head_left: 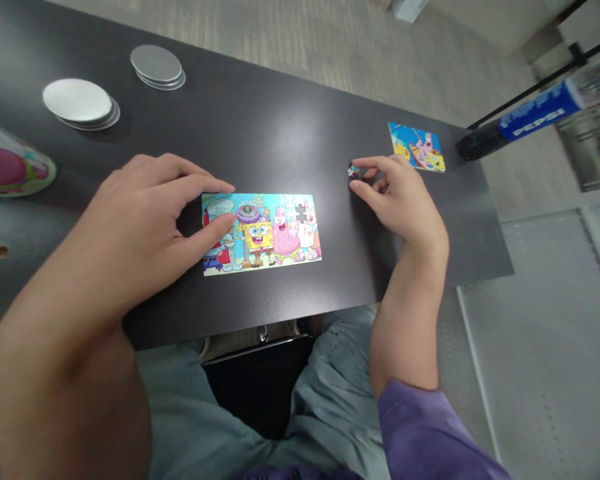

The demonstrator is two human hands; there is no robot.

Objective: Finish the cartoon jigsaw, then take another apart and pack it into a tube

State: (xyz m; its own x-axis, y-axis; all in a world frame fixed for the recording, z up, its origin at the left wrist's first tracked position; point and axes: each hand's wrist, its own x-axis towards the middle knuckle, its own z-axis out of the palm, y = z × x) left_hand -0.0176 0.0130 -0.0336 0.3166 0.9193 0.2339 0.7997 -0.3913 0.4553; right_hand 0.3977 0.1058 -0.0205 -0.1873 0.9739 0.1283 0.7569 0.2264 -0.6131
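A cartoon jigsaw puzzle (260, 233) lies flat on the dark table, with a piece-shaped gap near its upper right corner. My left hand (155, 213) rests with fingers spread over the puzzle's left end, the thumb on the picture and the index finger along the top edge. To the right of the puzzle, my right hand (390, 190) has its thumb and index finger apart around a small puzzle piece (353, 171) at their tips; the piece's lower contact with the table is hard to make out.
A cartoon picture card (420, 148) lies beyond my right hand, beside a Pepsi bottle (535, 117). Two stacks of silver discs (156, 63) (77, 100) and a colourful cylindrical container (13, 160) are at the left. The table's front edge runs close to my legs.
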